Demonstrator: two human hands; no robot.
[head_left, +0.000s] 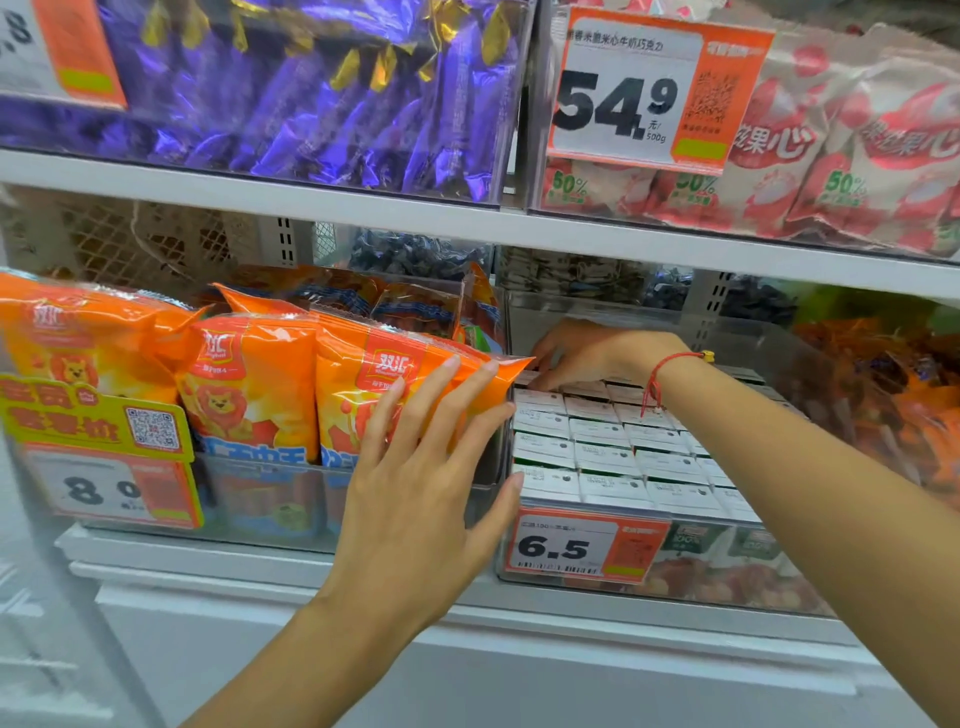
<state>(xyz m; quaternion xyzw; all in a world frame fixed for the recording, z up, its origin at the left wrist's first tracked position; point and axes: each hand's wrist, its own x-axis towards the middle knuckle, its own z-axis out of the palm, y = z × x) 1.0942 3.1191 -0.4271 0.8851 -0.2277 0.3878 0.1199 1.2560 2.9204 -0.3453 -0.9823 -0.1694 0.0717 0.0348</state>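
Note:
A clear bin (550, 574) on the lower shelf holds rows of small white cartons (608, 457) standing upright. My right hand (587, 353) reaches deep into the bin's back left corner, fingers bent down onto the rearmost cartons; whether it grips one is hidden. A red string bracelet circles that wrist. My left hand (421, 467) has straight, spread fingers pressed against the orange sausage packs (358, 395) in the neighbouring bin, at the divider between the two bins.
The upper shelf (363, 202) overhangs the bins, with purple-wrapped candies (311, 93) and red-and-white packets (831, 156) above. Price tags (582, 545) hang on the bin fronts. Orange goods fill another bin (883, 395) at the right.

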